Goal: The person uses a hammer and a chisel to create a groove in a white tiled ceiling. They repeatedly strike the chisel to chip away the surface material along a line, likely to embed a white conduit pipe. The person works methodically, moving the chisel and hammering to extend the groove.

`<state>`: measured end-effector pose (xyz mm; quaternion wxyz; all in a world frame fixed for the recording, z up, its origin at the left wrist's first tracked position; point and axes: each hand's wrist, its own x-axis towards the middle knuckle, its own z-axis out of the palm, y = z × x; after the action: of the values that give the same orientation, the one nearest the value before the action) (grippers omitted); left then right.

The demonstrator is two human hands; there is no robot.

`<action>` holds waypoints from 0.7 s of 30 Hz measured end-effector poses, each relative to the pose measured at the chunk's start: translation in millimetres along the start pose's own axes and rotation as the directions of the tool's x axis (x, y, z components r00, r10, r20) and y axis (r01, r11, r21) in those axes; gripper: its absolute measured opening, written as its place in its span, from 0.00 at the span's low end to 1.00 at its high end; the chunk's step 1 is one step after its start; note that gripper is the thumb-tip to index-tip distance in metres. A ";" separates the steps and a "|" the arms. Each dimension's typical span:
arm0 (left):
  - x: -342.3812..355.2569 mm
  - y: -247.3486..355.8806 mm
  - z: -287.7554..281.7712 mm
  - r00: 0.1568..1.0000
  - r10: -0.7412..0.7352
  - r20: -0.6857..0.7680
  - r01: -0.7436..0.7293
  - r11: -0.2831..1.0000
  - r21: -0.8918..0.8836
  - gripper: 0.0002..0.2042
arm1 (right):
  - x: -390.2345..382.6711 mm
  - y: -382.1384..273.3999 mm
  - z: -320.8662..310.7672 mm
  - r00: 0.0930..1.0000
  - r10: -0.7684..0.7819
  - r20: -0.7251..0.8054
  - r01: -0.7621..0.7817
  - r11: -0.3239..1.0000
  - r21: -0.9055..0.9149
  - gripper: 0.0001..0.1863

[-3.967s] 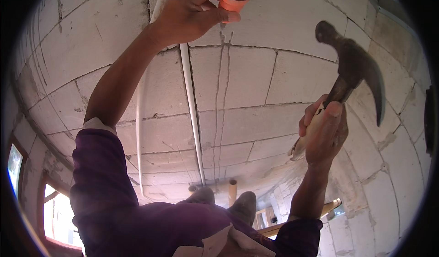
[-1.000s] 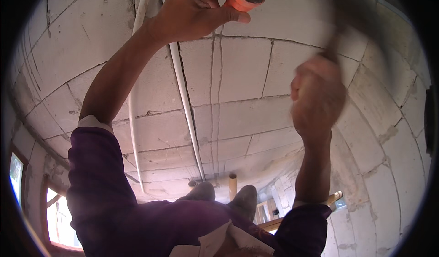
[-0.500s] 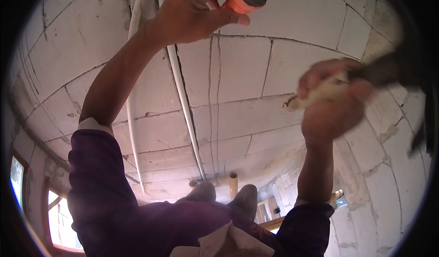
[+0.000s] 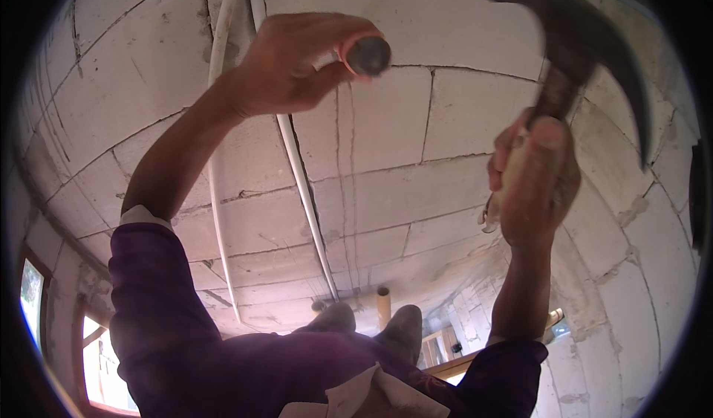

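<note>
In front of the block wall, my left hand [image 4: 293, 65] is closed around an orange-handled tool [image 4: 369, 55]. Its round, dark grey end faces me, and the rest is hidden behind my fingers and that end. Over to the right, my right hand [image 4: 538, 180] grips a claw hammer [image 4: 583, 43] by its pale handle. The dark metal head is raised above the hand, with the long curved claw hanging to the right and the other end at upper left. A gap separates the hammer from the orange-handled tool.
The pale block wall [image 4: 379, 128] has two thin parallel vertical lines on it. Two white pipes [image 4: 295, 158] run along it, one beside a dark groove. Below are my shoes [image 4: 401, 332] and an upright tan pipe [image 4: 383, 308]. Window openings [image 4: 96, 358] are at lower left.
My left hand has come down and slightly left with the orange-handled tool. My right hand has turned the hammer upright, bringing its head up into view.
</note>
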<state>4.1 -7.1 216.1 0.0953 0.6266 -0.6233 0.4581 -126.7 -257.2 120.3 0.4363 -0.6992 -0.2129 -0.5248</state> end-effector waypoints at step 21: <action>23.5 -9.7 -21.2 0.975 -0.220 -0.027 0.200 0.927 -0.317 0.08 | -21.7 -2.9 -2.4 0.967 0.253 -0.024 -0.250 0.964 0.093 0.30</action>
<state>-1.8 -6.8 248.7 0.2611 0.6521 -0.6140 0.3600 -138.0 -254.2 101.6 0.5340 -0.6908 -0.1379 -0.4675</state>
